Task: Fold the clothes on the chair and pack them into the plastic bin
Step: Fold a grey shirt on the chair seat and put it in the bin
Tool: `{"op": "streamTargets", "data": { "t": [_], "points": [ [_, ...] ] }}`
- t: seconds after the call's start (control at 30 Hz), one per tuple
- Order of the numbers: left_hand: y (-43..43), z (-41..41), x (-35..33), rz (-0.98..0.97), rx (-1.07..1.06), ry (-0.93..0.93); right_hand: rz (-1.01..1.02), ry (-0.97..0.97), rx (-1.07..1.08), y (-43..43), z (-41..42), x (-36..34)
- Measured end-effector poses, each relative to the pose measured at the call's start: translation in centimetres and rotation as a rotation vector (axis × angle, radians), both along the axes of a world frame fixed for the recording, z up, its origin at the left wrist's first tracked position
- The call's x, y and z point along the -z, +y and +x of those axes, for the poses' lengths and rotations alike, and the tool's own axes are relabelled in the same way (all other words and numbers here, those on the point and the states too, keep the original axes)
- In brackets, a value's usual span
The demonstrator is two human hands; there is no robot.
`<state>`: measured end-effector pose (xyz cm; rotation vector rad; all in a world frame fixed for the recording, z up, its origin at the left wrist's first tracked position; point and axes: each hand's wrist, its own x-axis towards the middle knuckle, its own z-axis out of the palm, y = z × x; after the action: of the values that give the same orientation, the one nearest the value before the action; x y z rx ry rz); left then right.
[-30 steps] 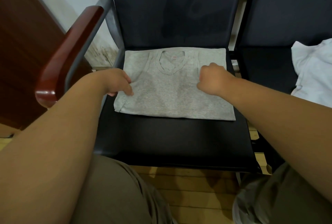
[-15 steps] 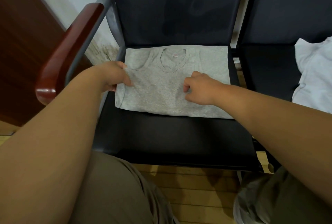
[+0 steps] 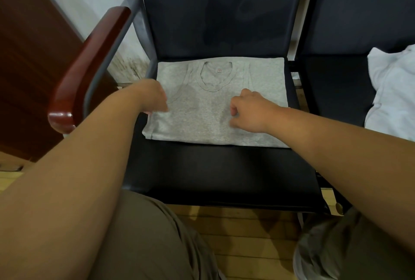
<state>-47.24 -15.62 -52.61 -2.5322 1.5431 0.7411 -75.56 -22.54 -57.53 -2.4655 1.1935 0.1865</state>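
Observation:
A grey tank top [image 3: 202, 122] lies flat, folded to a rectangle, on the back half of the black chair seat [image 3: 224, 172], neckline toward the backrest. My left hand [image 3: 152, 95] is at the top's left edge, with its fingers curled down onto the fabric and pinching that edge. My right hand [image 3: 249, 111] rests on the right middle of the top with its fingers curled into a loose fist; no fabric is lifted in it. The plastic bin is not in view.
A white garment [image 3: 395, 91] lies crumpled on the neighbouring dark chair at the right. A red-brown wooden armrest [image 3: 89, 66] runs along the chair's left side, with a dark wooden panel beyond. My knees and a wooden floor fill the bottom.
My right hand slid left from near the top's right side toward its middle. My left hand stayed at the left edge. The top has barely shifted.

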Motion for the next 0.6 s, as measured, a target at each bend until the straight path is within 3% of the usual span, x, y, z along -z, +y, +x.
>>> {"op": "streamTargets", "data": {
  "t": [0.17, 0.27, 0.47, 0.6],
  "points": [
    [1.0, -2.4, 0.1, 0.204, 0.075, 0.272, 0.083, 0.096, 0.048, 1.4, -0.5, -0.4],
    [2.0, -3.7, 0.5, 0.328, 0.077, 0.303, 0.121, 0.168, 0.038, 2.3, -1.2, 0.0],
    [4.2, -5.2, 0.1, 0.357, 0.058, 0.309, 0.137, 0.107, 0.038, 3.7, -3.0, -0.1],
    [6.1, -5.6, 0.3, 0.366, 0.016, 0.409, 0.162, 0.173, -0.003, 4.6, -4.4, -0.4]
  ]
}}
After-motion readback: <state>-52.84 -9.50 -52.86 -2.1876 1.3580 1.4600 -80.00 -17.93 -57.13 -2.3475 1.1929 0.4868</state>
